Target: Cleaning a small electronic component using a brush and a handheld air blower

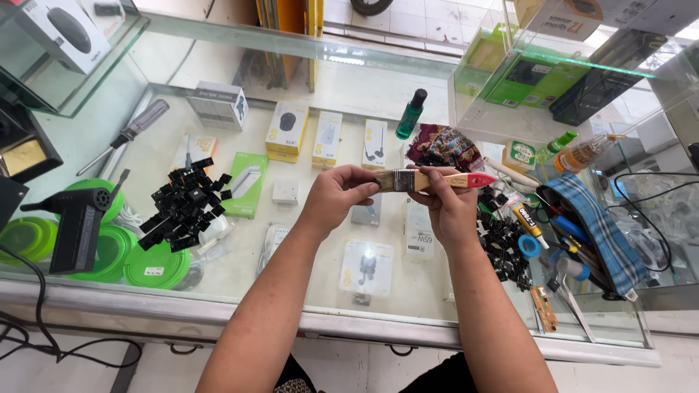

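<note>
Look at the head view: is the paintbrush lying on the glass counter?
No, the paintbrush is held up above the glass counter, with the left hand at its bristles and the right hand on its handle.

- Just one view here, from a camera on the person's head, tilted steeply down over the glass counter (240, 109).
- It sits close: both forearms run up from the bottom edge, left hand (336, 195) and right hand (449, 207) near frame centre.
- Faces forward past the counter to a tiled floor (437, 14) (top edge only).
- No second view to share anything with.
</note>
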